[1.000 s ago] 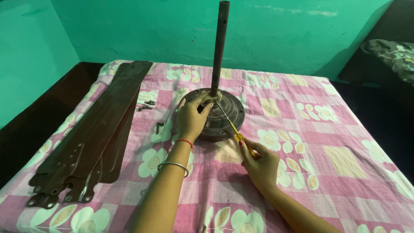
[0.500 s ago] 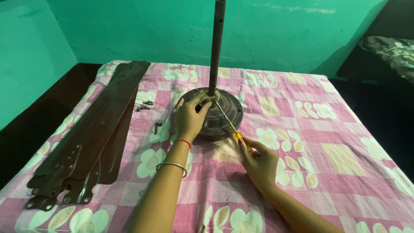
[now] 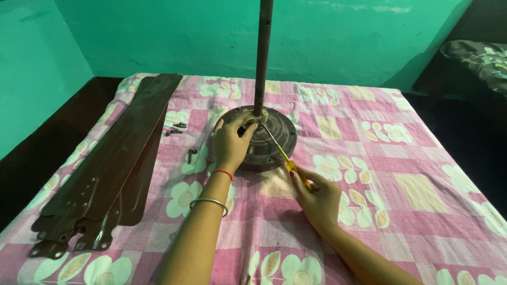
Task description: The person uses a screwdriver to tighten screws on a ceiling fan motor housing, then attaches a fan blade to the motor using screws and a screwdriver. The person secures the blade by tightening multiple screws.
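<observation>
1. On the bed with the pink flower sheet [image 3: 422, 195] sits a round brown fan motor [image 3: 274, 138] with a tall rod [image 3: 262, 58].
2. The left hand [image 3: 230, 145] rests on the motor, fingers curled over its top.
3. The right hand [image 3: 317, 200] has its fingers pinching a yellow screwdriver [image 3: 282, 155], tip at the rod's base.
4. Brown fan blades [image 3: 111, 169] and small screws [image 3: 176, 128] lie to the left.

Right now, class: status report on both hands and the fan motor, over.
Left hand steadying fan motor. Right hand holds screwdriver, tip at the hub. Loose screws lie clear, beside the blades.
</observation>
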